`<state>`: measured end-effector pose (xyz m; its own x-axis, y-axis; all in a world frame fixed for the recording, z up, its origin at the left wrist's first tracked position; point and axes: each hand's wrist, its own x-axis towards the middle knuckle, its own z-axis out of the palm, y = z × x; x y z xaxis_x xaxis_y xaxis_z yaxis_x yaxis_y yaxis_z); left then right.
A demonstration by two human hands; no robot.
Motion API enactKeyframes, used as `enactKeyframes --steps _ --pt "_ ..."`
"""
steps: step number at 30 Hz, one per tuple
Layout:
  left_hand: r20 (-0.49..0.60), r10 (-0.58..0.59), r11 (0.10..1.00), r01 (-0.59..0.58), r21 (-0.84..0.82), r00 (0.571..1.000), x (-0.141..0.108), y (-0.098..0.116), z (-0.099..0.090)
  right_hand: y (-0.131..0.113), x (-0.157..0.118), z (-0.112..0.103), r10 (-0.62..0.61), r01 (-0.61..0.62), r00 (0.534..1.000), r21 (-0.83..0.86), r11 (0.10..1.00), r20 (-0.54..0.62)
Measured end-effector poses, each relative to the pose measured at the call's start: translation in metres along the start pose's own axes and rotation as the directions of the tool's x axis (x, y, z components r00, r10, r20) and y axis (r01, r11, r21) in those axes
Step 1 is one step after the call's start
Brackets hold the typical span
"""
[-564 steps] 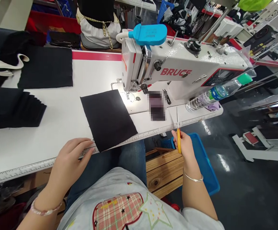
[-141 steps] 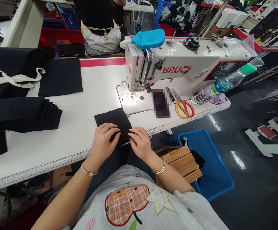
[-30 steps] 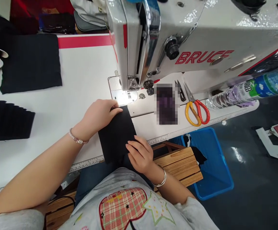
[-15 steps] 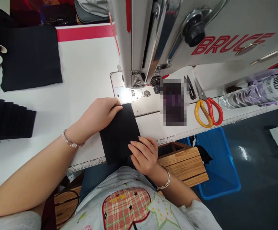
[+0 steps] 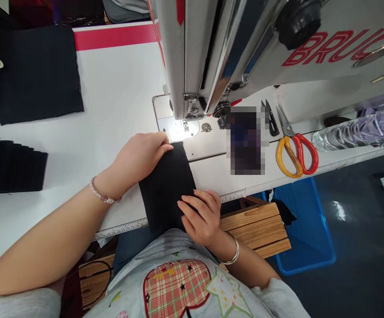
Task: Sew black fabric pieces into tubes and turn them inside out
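Note:
A black cloth piece (image 5: 165, 190) lies in front of the sewing machine's needle plate (image 5: 173, 128) and hangs over the table's front edge. My left hand (image 5: 138, 154) pinches its upper left corner between thumb and fingers, just below the lit plate. On the cloth's right side rests my right hand (image 5: 203, 216), its fingers bent and slightly apart over the fabric. The machine head (image 5: 192, 57) stands above, with the presser foot area beyond my left fingertips.
Black fabric (image 5: 41, 75) and a black pleated stack (image 5: 11, 165) lie at left. Right of the machine are a blurred dark rectangle (image 5: 246, 141), scissors (image 5: 296, 154), black snips (image 5: 271, 119) and a plastic bottle (image 5: 357, 130). A blue bin (image 5: 311, 229) stands below.
The view has shifted slightly, so the machine and scissors appear farther right. Both hands keep nearly the same places on the black cloth.

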<state>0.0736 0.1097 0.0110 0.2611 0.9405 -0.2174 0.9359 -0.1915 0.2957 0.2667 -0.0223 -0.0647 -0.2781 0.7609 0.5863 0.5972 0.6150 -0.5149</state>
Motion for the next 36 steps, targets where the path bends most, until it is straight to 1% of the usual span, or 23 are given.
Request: enactKeyframes --steps 6,12,19,23,26,31,36 --pt "-0.003 -0.02 0.999 0.02 -0.035 1.0 0.001 -0.002 -0.001 -0.004 0.007 -0.003 0.016 -0.016 1.0 0.011 1.0 0.005" --pt "-0.015 -0.029 0.998 0.028 -0.051 0.999 0.003 -0.003 0.0 -0.006 0.008 -0.002 0.025 -0.025 1.0 0.008 1.0 0.003" --pt "-0.008 -0.048 0.997 0.047 -0.066 0.999 0.003 -0.001 -0.003 -0.007 0.012 -0.003 0.017 -0.016 1.0 -0.008 1.0 0.01" --pt "-0.018 -0.041 0.995 0.039 -0.09 0.999 0.004 -0.002 -0.001 -0.006 0.01 -0.003 0.018 -0.017 0.999 -0.024 1.0 0.038" --pt "-0.01 -0.048 0.994 0.047 -0.1 0.999 0.005 -0.003 0.001 -0.005 0.007 -0.002 0.02 -0.019 0.999 -0.03 0.999 0.037" --pt "0.028 -0.065 0.992 0.067 -0.109 0.997 0.004 -0.001 -0.002 -0.004 0.005 -0.002 0.015 -0.014 0.999 -0.017 1.0 0.046" --pt "0.018 -0.072 0.992 0.074 -0.103 0.997 0.004 -0.002 -0.002 -0.004 0.005 -0.002 0.015 -0.016 0.999 0.003 1.0 0.045"
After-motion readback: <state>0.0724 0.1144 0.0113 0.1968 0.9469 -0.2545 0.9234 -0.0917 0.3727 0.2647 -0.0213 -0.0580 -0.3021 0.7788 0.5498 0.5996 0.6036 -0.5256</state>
